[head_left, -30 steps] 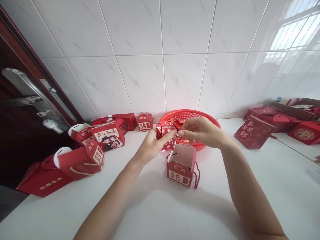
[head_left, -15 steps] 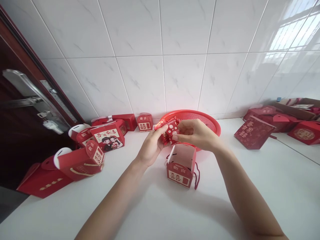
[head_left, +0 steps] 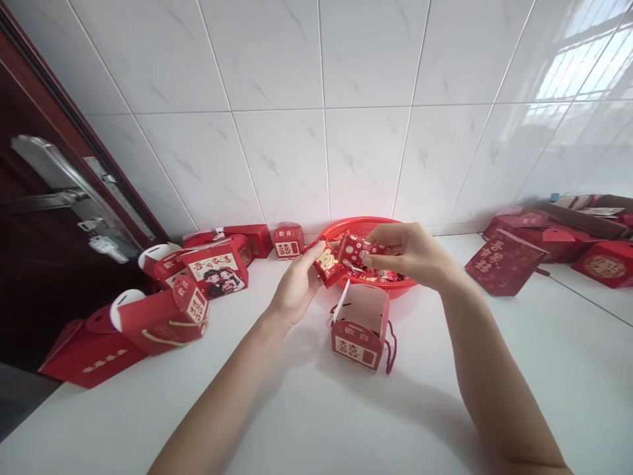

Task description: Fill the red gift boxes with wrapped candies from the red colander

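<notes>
My left hand [head_left: 295, 285] is closed on a red packet with gold print [head_left: 328, 265], above the front left rim of a red plastic basket [head_left: 346, 224]. My right hand [head_left: 408, 254] pinches a red packet with white dots [head_left: 357, 251] over the basket, just right of the first packet. Several small red wrapped pieces [head_left: 383, 275] lie in the basket. In front of it, on the white table, stands a small red box [head_left: 355, 343] with its top open and a dark red cord handle at its right side.
Several red gift boxes [head_left: 168, 315] stand at the left, near a dark door with a metal handle [head_left: 62, 173]. A small closed box [head_left: 288, 241] is by the tiled wall. More red boxes [head_left: 504, 262] and a brown carton [head_left: 578, 214] are at the right.
My hands have moved apart, my right hand going right with the dotted packet. The gold-printed packet in my left hand and the basket's contents now show more clearly.
</notes>
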The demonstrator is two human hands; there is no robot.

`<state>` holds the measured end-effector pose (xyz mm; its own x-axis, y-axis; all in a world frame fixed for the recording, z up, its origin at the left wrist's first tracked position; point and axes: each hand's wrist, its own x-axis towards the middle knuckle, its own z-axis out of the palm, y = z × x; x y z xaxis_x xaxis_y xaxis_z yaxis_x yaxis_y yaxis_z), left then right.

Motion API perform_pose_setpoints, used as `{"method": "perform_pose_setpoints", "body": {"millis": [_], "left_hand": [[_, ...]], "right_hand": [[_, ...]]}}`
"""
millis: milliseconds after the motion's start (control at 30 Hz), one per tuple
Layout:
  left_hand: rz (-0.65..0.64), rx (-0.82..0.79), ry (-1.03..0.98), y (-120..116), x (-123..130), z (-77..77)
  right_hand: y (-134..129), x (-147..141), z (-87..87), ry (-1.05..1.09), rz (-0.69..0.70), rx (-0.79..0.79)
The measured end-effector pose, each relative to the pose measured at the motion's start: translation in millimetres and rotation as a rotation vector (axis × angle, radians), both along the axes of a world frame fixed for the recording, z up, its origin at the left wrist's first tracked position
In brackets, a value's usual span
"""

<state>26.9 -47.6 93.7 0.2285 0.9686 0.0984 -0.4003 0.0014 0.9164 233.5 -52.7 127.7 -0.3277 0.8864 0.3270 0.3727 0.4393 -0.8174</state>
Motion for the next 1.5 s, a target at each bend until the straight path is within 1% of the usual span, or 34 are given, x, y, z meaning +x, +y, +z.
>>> {"method": "perform_pose_setpoints", "body": {"millis": [67, 167, 300, 367, 433, 500, 567, 633, 700, 767, 933, 1067, 1133, 1233, 1333, 1400, 1500], "left_hand": [[0.035, 0.017, 0.024, 2.2, -1.6, -0.7], [0.083, 0.027, 0.032, 5.1, -3.3, -1.8], [0.09, 0.03, 0.043, 5.9, -1.8, -2.7], [0.094, 0.028, 0.049, 5.4, -0.6, -2.9], [0.102, 0.025, 0.05, 4.9, 0.1, -2.8], [0.108, 0.026, 0.053, 4.3, 0.1, -2.5], [0.105, 0.033, 0.059, 3.5, 0.1, -2.1], [0.088, 0.047, 0.079, 2.1, 1.0, -2.0], [0.055, 0.067, 0.114, 0.2, 2.6, -2.5], [0.017, 0.09, 0.145, -1.7, 4.5, -3.5], [-0.054, 0.161, 0.189, -4.9, 6.6, -5.9], [-0.062, 0.201, 0.212, -4.8, 6.5, -6.5], [-0.041, 0.198, 0.245, -3.9, 5.8, -6.5], [0.075, 0.215, 0.306, -1.7, 3.0, -5.9], [0.194, 0.255, 0.364, 0.5, -1.3, -4.0], [0.225, 0.265, 0.396, 1.4, -3.5, -2.8], [0.223, 0.263, 0.414, 1.9, -4.4, -1.8]], "right_hand": [[-1.4, 7.2, 2.6, -0.117, 0.035, 0.014], [-3.4, 12.9, 5.2, -0.287, 0.079, -0.02], [-3.0, 5.0, 2.3, -0.503, 0.132, -0.046], [-0.7, -2.1, -2.3, -0.566, 0.154, -0.042], [2.3, -7.4, -7.2, -0.591, 0.139, -0.045], [4.6, -9.5, -10.4, -0.617, 0.086, -0.027], [4.9, -8.8, -10.9, -0.598, 0.021, -0.001], [3.4, -7.4, -8.9, -0.499, -0.014, 0.013], [1.0, -7.2, -6.4, -0.378, 0.005, 0.006], [-0.4, -8.7, -5.0, -0.287, 0.055, -0.006], [1.2, -12.8, -7.0, -0.094, 0.111, -0.052], [1.4, -10.7, -5.6, -0.027, 0.14, -0.076], [1.2, -9.4, -4.3, -0.037, 0.139, -0.048], [2.2, -8.2, -4.6, -0.135, 0.112, 0.034], [4.1, -8.2, -8.0, -0.339, 0.116, 0.073], [5.0, -8.6, -10.9, -0.495, 0.15, 0.086], [4.7, -9.2, -13.2, -0.661, 0.181, 0.076]]}}
